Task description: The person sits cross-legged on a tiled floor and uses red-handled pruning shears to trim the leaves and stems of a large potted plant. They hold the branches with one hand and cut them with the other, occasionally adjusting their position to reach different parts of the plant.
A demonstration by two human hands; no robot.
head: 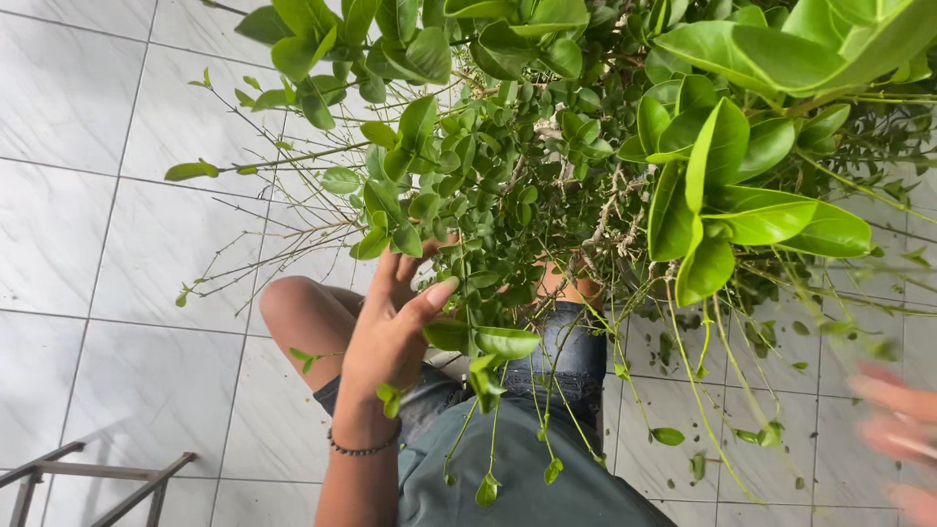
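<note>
A leafy green shrub (547,146) with thin twigs and small glossy leaves fills the top and right of the head view. My left hand (390,327), a dark beaded bracelet (363,449) on its wrist, reaches up into the lower foliage. The palm faces me, the fingers are spread among the leaves and the thumb lies beside a hanging leaf (508,342). I see nothing gripped in it. My right hand (898,434) shows only as a blur at the right edge, away from the plant; whether it holds anything cannot be made out.
White marbled floor tiles (107,254) lie below. A grey metal frame (88,478) juts in at the bottom left. Loose fallen leaves (771,429) are scattered on the floor at the right. My bare knee (298,312) and denim shorts (576,361) are under the plant.
</note>
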